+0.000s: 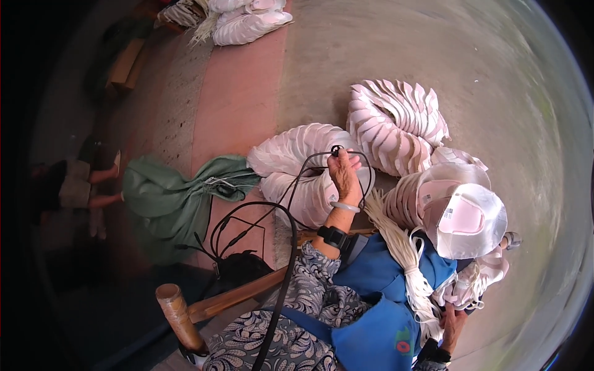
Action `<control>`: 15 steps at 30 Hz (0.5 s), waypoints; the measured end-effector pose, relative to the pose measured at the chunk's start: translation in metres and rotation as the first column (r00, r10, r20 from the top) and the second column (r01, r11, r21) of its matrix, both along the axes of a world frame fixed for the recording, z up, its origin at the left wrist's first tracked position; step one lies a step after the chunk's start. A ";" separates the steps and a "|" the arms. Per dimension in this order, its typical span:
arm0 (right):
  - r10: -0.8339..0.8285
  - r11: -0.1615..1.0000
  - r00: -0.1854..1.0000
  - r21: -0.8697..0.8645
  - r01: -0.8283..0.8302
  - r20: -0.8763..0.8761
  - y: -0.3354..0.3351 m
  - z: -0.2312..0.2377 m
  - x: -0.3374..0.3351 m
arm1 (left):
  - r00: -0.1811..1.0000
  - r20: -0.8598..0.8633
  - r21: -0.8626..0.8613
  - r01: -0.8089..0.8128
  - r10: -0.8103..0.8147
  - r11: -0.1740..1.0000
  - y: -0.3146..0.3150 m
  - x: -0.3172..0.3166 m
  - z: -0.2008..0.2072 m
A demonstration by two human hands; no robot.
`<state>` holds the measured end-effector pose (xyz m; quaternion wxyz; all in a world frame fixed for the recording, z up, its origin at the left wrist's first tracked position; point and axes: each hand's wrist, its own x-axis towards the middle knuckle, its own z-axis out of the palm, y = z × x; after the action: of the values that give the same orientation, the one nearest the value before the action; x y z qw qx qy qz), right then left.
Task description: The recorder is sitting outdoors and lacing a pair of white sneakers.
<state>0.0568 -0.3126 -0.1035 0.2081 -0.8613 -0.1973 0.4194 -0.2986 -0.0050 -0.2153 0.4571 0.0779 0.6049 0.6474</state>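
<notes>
My left hand (344,176), raised in front of me, pinches a thin black cable (307,162) at a small dark round piece. A pale bangle and a black wristband circle that wrist. Low on the right, my right hand (453,323) grips the lower edge of a pink shoe upper (484,272) with white laces; its fingers are partly hidden. Across the blue apron (380,331) on my lap lies a bundle of cream laces (413,278). Beside it leans a stack of pink and silvery-white shoe uppers (461,213).
Curved stacks of pale pink uppers (396,133) lie on the floor ahead, with more uppers (253,25) at the far left. A green sack (164,191) stands left, near another person's arms (105,188). A wooden chair post (176,312) is beside me.
</notes>
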 end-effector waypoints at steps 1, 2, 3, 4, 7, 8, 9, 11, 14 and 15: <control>-0.004 0.999 1.000 0.034 0.004 -0.018 0.000 -0.001 0.000 | 0.997 0.063 -0.069 -0.051 0.055 0.996 0.007 -0.008 -0.004; 0.027 0.999 0.999 0.038 -0.025 -0.032 0.000 -0.001 0.001 | 0.986 0.112 -0.118 -0.106 0.120 0.987 0.014 -0.015 -0.008; 0.029 0.999 1.000 0.036 -0.029 -0.009 0.000 -0.001 0.002 | 0.972 0.155 -0.092 -0.161 0.174 0.983 0.020 -0.020 -0.011; 0.033 0.999 0.999 0.037 -0.033 0.014 0.001 -0.002 0.002 | 0.951 0.208 -0.131 -0.204 0.228 0.970 0.025 -0.025 -0.012; 0.108 0.994 0.994 0.013 -0.108 -0.003 0.004 0.002 0.009 | 0.910 0.298 -0.132 -0.261 0.289 0.956 0.031 -0.041 -0.011; 0.107 0.994 0.994 -0.017 -0.107 -0.006 0.004 0.003 0.011 | 0.896 0.282 -0.127 -0.320 0.343 0.939 0.032 -0.044 -0.009; 0.125 0.992 0.992 -0.003 -0.125 -0.027 0.005 0.005 0.013 | 0.885 0.251 -0.114 -0.376 0.393 0.920 0.031 -0.051 -0.007; 0.211 0.977 0.978 -0.024 -0.211 -0.006 0.004 0.008 0.017 | 0.822 0.273 -0.131 -0.483 0.500 0.866 0.031 -0.067 -0.002; 0.243 0.969 0.969 0.041 -0.245 0.047 0.001 0.008 0.017 | 0.708 0.255 -0.194 -0.630 0.659 0.752 0.024 -0.091 0.001; 0.231 0.972 0.972 0.045 -0.232 0.037 0.001 0.006 0.015 | 0.677 0.259 -0.173 -0.670 0.689 0.722 0.020 -0.097 0.000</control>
<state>0.0715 -0.3121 -0.0973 0.1756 -0.8337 -0.3098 0.4220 -0.3954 0.0146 -0.2149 0.2738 -0.2676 0.5325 0.7549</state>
